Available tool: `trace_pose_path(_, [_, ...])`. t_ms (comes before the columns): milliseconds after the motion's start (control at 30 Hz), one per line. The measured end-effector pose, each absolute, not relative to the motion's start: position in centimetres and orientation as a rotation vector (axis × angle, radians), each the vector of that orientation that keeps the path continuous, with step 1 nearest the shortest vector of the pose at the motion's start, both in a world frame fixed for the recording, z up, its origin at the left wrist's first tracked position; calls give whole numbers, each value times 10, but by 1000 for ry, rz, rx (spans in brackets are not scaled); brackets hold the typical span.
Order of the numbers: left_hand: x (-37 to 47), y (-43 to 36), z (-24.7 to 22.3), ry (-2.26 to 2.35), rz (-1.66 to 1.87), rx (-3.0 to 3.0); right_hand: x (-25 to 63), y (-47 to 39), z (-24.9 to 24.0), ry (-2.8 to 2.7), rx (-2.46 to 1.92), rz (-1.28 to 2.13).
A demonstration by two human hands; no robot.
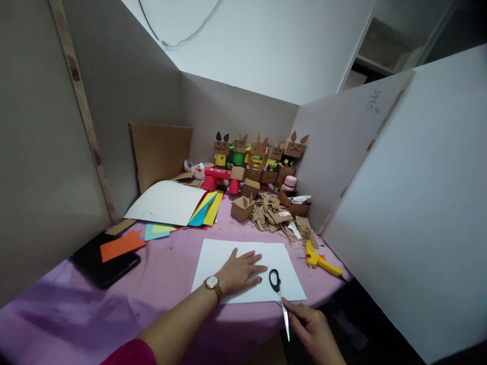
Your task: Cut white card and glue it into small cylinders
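A white sheet (213, 253) lies at the front of the purple-covered table. Flat on it with fingers spread rests my left hand (241, 272), a watch (212, 282) on its wrist. My right hand (310, 322), at the sheet's front right edge, pinches the scissors (279, 290) near the middle. Their black handle loop is over the sheet, and the blades point down toward me, past the table's edge.
Cardboard figures (256, 148) stand at the back by a pile of cardboard scraps (268, 210). A yellow glue gun (321, 263) lies right. Coloured papers (213, 209), a large white sheet (163, 203) and a black tablet-like object (110, 271) with orange paper (122, 247) lie left.
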State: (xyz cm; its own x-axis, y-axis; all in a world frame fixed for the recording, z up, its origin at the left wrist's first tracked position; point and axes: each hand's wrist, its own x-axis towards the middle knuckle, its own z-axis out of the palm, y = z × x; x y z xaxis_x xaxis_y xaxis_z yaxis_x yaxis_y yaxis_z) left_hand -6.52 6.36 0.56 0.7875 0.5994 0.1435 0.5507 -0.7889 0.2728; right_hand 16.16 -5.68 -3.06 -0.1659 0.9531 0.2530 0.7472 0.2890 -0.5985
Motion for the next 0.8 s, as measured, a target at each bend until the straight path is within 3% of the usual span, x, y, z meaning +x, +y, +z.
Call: trace_pose_path(800, [-66,63,4,918,339,2771,152,-57,-32,-1960,-1473,439])
